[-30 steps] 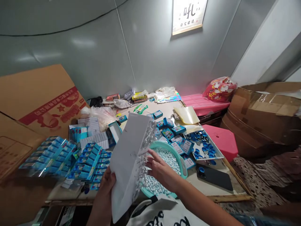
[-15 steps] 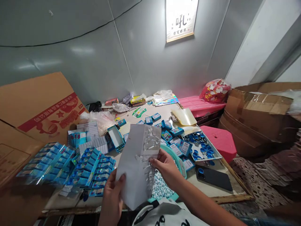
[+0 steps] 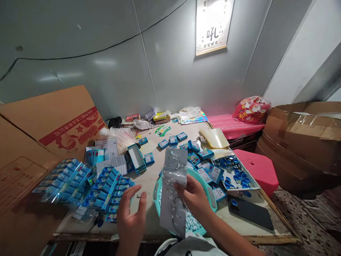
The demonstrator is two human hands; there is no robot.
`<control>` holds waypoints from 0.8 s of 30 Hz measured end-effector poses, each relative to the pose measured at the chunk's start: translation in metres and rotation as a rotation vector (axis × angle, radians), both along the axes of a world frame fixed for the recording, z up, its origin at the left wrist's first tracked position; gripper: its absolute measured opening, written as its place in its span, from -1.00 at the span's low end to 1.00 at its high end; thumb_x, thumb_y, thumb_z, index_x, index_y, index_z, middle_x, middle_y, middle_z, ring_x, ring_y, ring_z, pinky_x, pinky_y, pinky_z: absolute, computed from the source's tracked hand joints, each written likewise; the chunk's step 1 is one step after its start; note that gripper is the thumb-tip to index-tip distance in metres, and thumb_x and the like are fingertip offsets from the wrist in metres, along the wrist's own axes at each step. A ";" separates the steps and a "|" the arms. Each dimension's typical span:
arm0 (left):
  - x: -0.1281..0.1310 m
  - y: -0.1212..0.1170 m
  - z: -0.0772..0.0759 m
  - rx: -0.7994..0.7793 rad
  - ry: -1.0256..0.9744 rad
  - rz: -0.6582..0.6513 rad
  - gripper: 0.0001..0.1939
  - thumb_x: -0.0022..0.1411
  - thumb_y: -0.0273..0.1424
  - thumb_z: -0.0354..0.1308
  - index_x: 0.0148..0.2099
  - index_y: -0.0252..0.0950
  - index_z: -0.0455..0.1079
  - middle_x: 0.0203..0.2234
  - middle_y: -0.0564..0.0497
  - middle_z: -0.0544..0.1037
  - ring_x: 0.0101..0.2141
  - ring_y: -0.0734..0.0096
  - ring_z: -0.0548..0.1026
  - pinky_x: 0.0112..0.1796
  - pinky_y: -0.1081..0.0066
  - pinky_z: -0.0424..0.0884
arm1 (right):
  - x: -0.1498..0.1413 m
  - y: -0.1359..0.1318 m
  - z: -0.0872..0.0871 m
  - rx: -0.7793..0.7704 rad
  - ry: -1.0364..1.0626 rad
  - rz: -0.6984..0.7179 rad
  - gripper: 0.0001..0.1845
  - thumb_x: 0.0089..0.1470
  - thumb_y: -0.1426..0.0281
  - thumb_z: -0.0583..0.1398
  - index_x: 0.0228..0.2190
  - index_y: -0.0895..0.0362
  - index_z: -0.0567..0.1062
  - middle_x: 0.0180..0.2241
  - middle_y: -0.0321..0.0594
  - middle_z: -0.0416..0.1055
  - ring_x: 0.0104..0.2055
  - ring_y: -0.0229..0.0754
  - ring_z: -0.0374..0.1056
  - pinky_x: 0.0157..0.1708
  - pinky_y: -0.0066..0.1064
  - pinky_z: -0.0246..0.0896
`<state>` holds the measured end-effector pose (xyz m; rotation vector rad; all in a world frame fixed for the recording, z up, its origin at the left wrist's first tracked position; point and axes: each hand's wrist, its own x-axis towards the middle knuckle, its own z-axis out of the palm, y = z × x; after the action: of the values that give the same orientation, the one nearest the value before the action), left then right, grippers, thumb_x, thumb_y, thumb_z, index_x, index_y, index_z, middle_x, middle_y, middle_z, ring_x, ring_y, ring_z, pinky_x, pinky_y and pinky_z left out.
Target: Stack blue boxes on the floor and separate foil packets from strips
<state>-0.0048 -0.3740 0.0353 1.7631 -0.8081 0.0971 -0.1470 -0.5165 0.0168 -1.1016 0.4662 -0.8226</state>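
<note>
My right hand [image 3: 196,199] is closed on a long grey sheet [image 3: 173,192] that carries clear plastic blisters, holding it upright over a teal basin [image 3: 210,195] of small pale pellets. To the left of the sheet, my left hand [image 3: 131,220] hovers with fingers spread, holding nothing and no longer touching it. Both hands are at the table's near edge [image 3: 149,236].
Stacks of blue packets [image 3: 106,188] fill the table's left, with cardboard boxes [image 3: 53,121] behind them. Small blue boxes [image 3: 173,140] are scattered mid-table. A tray of blue caps [image 3: 234,172], a black phone [image 3: 252,211], pink stools [image 3: 255,167] and large cartons [image 3: 303,142] lie to the right.
My left hand let go of the sheet and opened. The sheet turned edge-on to face me and now hangs from my right hand alone over the basin.
</note>
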 end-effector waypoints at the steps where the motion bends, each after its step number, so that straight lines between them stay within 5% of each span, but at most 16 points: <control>1: -0.004 -0.003 0.003 -0.010 -0.092 -0.063 -0.78 0.24 -0.34 0.26 -0.05 -0.12 0.47 -0.10 -0.04 0.53 -0.02 0.21 0.47 0.08 0.24 0.34 | 0.001 0.003 -0.001 -0.029 0.011 0.007 -0.71 0.07 0.12 0.33 -0.29 0.07 0.54 -0.37 -0.26 0.48 -0.34 -0.15 0.31 -0.34 -0.36 0.18; 5: -0.015 -0.020 0.020 0.140 -0.441 -0.311 -0.48 0.30 -0.40 0.21 0.27 0.00 0.26 0.16 -0.08 0.40 0.18 0.17 0.33 0.15 0.17 0.29 | 0.004 0.015 -0.004 -0.085 -0.006 0.051 -0.76 0.15 0.15 0.28 -0.25 0.03 0.59 -0.31 -0.26 0.52 -0.27 -0.14 0.33 -0.22 -0.35 0.24; 8: -0.014 -0.034 0.031 0.255 -0.586 -0.329 -0.29 0.31 -0.29 0.22 0.41 -0.03 0.05 0.37 -0.16 0.10 0.33 -0.02 0.08 0.22 -0.02 0.19 | 0.003 0.020 -0.003 -0.104 -0.019 0.045 -0.73 0.14 0.13 0.28 -0.19 -0.02 0.62 -0.23 -0.25 0.55 -0.20 -0.12 0.37 -0.14 -0.33 0.28; 13: -0.002 -0.042 0.035 0.195 -0.736 -0.317 -0.64 0.28 -0.36 0.24 0.13 -0.07 0.43 0.22 -0.13 0.33 0.26 0.00 0.22 0.23 -0.05 0.16 | -0.001 0.017 -0.001 -0.065 0.044 0.013 -0.69 0.07 0.05 0.31 -0.31 0.01 0.64 -0.35 -0.25 0.50 -0.25 -0.12 0.33 -0.22 -0.36 0.26; 17: 0.003 -0.036 0.028 0.088 -0.515 -0.316 -0.79 0.32 -0.48 0.15 -0.05 -0.11 0.48 0.05 -0.06 0.46 0.15 0.19 0.38 0.19 0.08 0.24 | -0.003 0.015 0.002 -0.083 0.070 0.075 -0.69 0.11 0.07 0.27 -0.36 0.04 0.61 -0.39 -0.25 0.44 -0.30 -0.14 0.28 -0.28 -0.36 0.19; 24: -0.001 -0.029 0.029 -0.190 0.089 -0.413 -0.93 0.32 -0.34 0.19 -0.25 -0.18 0.45 0.07 -0.02 0.44 0.12 0.22 0.43 0.13 0.23 0.35 | -0.003 0.006 0.006 0.015 0.119 0.028 -0.62 0.03 -0.02 0.30 -0.40 0.05 0.59 -0.40 -0.25 0.44 -0.26 -0.10 0.29 -0.25 -0.34 0.18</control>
<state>-0.0056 -0.4028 0.0644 1.3848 -1.0450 -0.1732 -0.1502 -0.5108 0.0226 -1.1447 0.5546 -0.7301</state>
